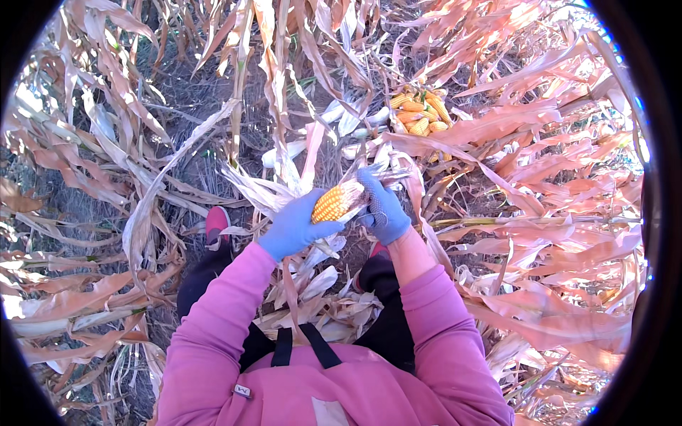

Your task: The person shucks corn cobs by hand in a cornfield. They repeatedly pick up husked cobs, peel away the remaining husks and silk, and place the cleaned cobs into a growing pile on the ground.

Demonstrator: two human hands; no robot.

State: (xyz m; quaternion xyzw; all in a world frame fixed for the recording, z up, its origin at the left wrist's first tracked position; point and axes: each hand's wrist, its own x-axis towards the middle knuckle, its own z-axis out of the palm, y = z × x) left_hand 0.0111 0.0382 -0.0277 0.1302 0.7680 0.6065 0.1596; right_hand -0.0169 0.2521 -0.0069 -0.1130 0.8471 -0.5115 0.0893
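Note:
An ear of yellow corn (pixel 331 205) is held in front of me, its kernels bare along one side. My left hand (pixel 298 223), in a blue-grey work glove, grips the lower end of the ear, thumb laid along it. Dry pale husk leaves (pixel 261 191) fan out beyond that hand. At the ear's other end, my right hand (pixel 384 205) in a matching dotted glove is closed around husk and silk (pixel 393 173). The palm side of each glove is mostly hidden.
Bare yellow ears lie in a pile (pixel 421 113) at the upper right. Several ears still in pale husk (pixel 282 153) lie nearby. Loose husks (pixel 330 314) cover the ground between my feet. Dry corn stalks and leaves (pixel 533 234) crowd the right side; more stalks (pixel 238 85) stand ahead.

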